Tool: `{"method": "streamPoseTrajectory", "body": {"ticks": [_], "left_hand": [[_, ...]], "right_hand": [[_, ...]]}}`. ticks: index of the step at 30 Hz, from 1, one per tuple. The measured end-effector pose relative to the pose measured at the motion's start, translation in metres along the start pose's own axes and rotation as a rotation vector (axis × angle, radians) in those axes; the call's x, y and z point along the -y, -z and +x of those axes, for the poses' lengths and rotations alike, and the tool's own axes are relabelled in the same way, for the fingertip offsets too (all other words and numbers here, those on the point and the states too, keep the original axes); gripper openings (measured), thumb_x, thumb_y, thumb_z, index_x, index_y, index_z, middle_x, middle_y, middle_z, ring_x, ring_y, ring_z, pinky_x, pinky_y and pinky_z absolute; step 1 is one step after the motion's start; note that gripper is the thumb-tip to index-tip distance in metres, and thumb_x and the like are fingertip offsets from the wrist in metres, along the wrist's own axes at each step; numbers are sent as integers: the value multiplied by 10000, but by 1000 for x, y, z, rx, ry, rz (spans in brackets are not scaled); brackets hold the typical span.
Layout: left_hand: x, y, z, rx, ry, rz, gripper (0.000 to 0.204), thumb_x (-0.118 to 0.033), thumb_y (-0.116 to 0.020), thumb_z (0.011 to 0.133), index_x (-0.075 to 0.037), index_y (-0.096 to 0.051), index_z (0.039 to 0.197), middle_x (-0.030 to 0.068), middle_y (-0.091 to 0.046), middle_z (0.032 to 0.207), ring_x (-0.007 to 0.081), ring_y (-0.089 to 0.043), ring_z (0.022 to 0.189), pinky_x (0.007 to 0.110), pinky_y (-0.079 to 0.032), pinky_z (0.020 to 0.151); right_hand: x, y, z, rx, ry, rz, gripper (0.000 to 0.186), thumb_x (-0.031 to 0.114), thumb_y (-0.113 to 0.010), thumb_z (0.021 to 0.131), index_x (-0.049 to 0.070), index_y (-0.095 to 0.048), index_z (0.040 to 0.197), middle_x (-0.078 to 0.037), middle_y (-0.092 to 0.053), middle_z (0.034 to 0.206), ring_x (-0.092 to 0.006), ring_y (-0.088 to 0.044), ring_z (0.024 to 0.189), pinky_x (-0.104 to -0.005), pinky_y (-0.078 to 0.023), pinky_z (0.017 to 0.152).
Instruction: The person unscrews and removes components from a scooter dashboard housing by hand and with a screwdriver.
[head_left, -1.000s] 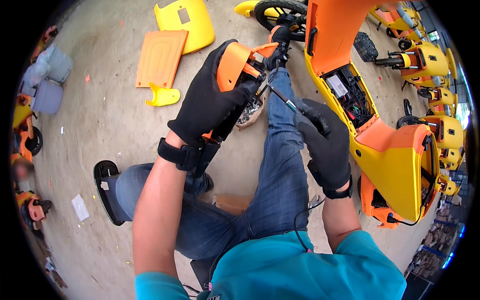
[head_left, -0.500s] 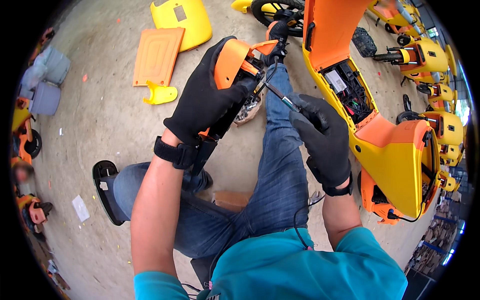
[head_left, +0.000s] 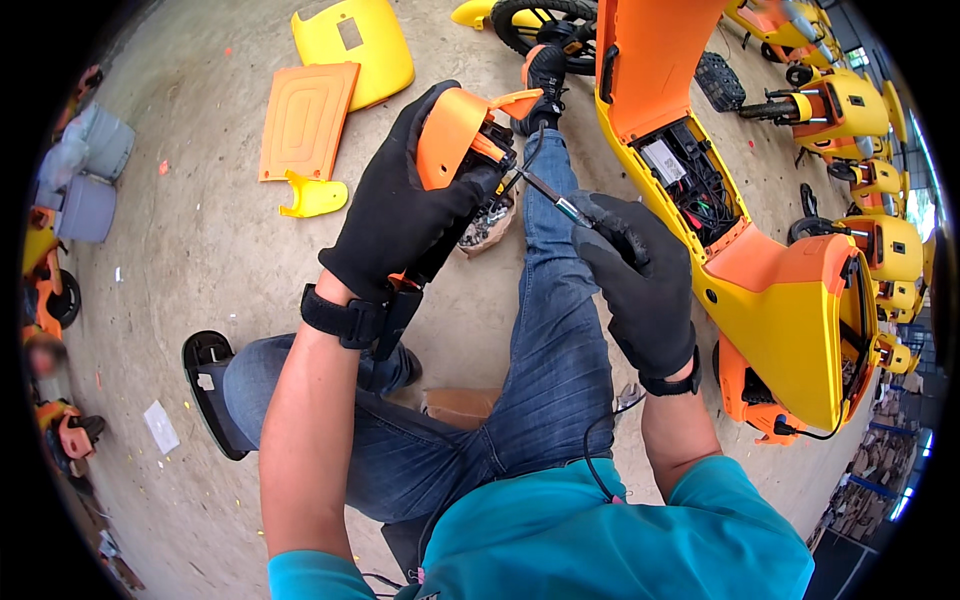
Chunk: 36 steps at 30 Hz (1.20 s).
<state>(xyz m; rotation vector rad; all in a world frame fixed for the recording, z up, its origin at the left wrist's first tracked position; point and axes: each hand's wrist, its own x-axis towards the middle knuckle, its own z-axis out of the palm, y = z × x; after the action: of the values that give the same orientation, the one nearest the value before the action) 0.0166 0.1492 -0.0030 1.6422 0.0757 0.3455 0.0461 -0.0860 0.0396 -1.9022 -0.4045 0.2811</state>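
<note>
Jeans fill the near view, the seated person's legs stretched over the concrete floor. Above the lap, the gloved left hand is wrapped tight around an orange housing with black parts inside, held up in the air. The gloved right hand is curled around the handle of a screwdriver. Its shaft runs up and to the left, tip in the housing's open side. To do this well, I judge the shaft should stay in line with the screw while the left hand braces the housing firmly. Farther off lie an orange panel and a yellow cover; an opened yellow scooter body stands to the right.
</note>
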Motion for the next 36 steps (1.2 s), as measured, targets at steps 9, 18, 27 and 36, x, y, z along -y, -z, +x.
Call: {"method": "streamPoseTrajectory", "body": {"ticks": [9,18,27,36], "left_hand": [[0,-1,-1,-21,-10,36,768,-126,-773,766,-16,-415,1437,126,-578,1308,210,-582,1177,323,-458,1023],[11,-3,-3,-27,-133,259,780,-201,-814,765,-35,-434,1426,192,-583,1298,314,-594,1167,388,-469,1005],[15,-6,-3,-66,-162,407,783,-243,-824,752,-38,-451,1409,204,-609,1216,352,-607,1099,417,-488,960],[24,-14,-8,-82,-131,391,797,-276,-832,755,-29,-452,1410,198,-623,1186,349,-607,1057,429,-493,926]], "right_hand": [[-8,4,4,-58,337,-407,263,103,-720,834,50,-693,1090,-103,-599,763,-216,-595,690,-348,-457,625],[-3,15,7,203,-200,96,229,83,-680,868,7,-674,1084,22,-544,725,-111,-538,682,-288,-439,604],[-24,8,7,82,236,-313,225,88,-673,895,24,-684,1110,5,-539,723,-99,-496,625,-281,-400,579],[-29,5,6,-13,385,-634,213,79,-653,871,53,-665,1083,-117,-599,784,-267,-599,692,-363,-481,660]]}}
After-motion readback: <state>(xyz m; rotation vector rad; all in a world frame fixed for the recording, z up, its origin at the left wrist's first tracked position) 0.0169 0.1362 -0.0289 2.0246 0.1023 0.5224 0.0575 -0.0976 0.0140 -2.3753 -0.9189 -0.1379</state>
